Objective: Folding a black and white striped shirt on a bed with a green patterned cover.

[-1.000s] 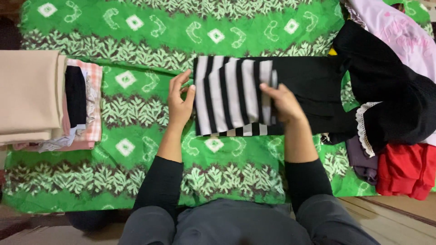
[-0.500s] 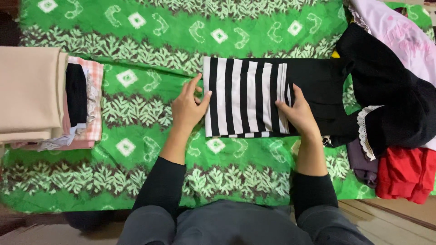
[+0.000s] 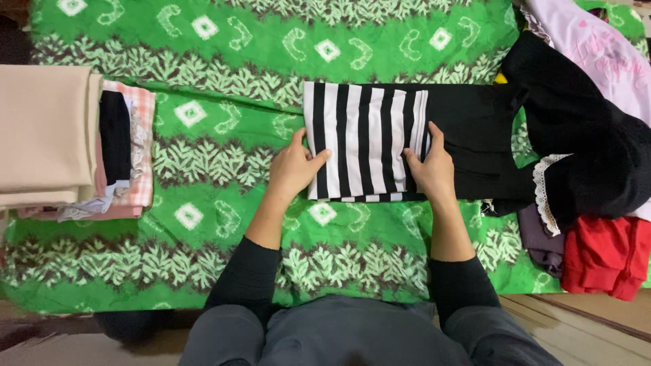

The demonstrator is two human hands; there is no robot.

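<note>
A folded garment with black and white stripes [image 3: 363, 135] lies flat on the green patterned cloth [image 3: 224, 149]. My left hand [image 3: 297, 169] grips its left edge, thumb on top. My right hand [image 3: 428, 168] holds its right edge, fingers over the folded layers. Both hands are closed on the fabric. Right of the striped piece lies black fabric [image 3: 475, 129], joined to or under it; I cannot tell which.
A stack of folded clothes [image 3: 61, 142] in beige, pink check and black sits at the left. A heap of unfolded clothes at the right holds a black lace-trimmed piece [image 3: 583, 142], a pale pink one [image 3: 597, 47] and a red one [image 3: 607, 254]. My knees are at the bottom.
The striped garment was folded over and now lies flat and squared. Both hands have slid inward onto its two side edges.
</note>
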